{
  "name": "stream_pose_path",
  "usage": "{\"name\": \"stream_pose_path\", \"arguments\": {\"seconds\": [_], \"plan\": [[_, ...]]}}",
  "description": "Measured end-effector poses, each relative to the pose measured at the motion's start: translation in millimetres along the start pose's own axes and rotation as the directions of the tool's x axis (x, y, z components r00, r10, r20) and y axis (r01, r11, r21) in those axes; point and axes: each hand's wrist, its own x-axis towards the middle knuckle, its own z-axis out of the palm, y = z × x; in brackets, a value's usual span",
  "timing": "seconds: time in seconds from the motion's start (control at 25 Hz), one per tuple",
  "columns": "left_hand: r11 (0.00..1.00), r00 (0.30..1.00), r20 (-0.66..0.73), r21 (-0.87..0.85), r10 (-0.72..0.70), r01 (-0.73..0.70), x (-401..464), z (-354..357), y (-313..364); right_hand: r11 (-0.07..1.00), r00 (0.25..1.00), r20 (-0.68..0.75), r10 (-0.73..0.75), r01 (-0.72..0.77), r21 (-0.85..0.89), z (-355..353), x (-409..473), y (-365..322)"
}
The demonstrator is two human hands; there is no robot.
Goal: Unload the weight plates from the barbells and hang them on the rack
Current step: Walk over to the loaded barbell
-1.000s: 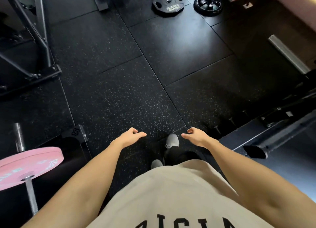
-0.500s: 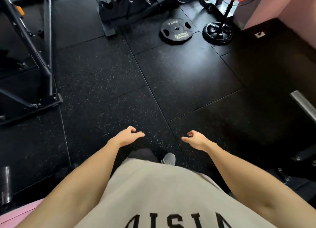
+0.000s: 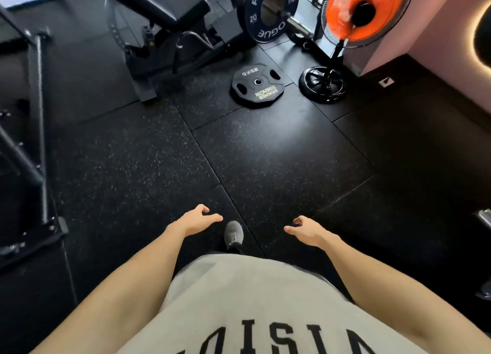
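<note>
both the left hand [image 3: 198,221] and the right hand [image 3: 305,230] are held loosely curled with nothing in them. beyond them, a 25 kg plate [image 3: 257,85] lies flat on the floor just beside the fan base [image 3: 322,84]; a rogue 20 plate [image 3: 268,9] sits on a barbell behind it. the flat plate is probably best tipped up by its grip slots, both hands used.

Open floor [image 3: 265,154] (plate [image 3: 257,85] ahead)

My left hand [image 3: 195,219] and right hand [image 3: 309,230] hang empty, fingers loose, over the floor [image 3: 279,154]; a black plate [image 3: 257,85] lies flat ahead, near the fan base [image 3: 322,84].
</note>
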Motion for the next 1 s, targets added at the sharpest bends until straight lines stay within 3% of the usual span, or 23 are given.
{"name": "stream_pose_path", "arguments": {"seconds": [0.2, 0.44, 0.64, 1.0], "plan": [[0.988, 0.996, -0.024, 0.128, 0.087, -0.083, 67.8, -120.2, 87.8, 0.995, 0.995, -0.098, -0.001, 0.011, 0.095, -88.3, 54.6, -84.3], [0.975, 0.99, 0.033, 0.171, 0.14, -0.143, 139.5, -197.7, 172.4, 0.988, 0.992, -0.124, 0.037, -0.018, 0.154, -156.0, 126.0, -143.2], [0.94, 0.992, 0.061, 0.318, 0.109, -0.123, 222.6, -246.8, 251.1, 0.985, 0.995, -0.089, 0.045, -0.03, 0.169, -223.9, 212.9, -171.8], [0.863, 0.978, 0.107, 0.46, 0.182, -0.211, 330.8, -327.6, 468.3, 0.932, 0.978, -0.123, 0.166, -0.115, 0.345, -394.2, 314.2, -190.4]]}}
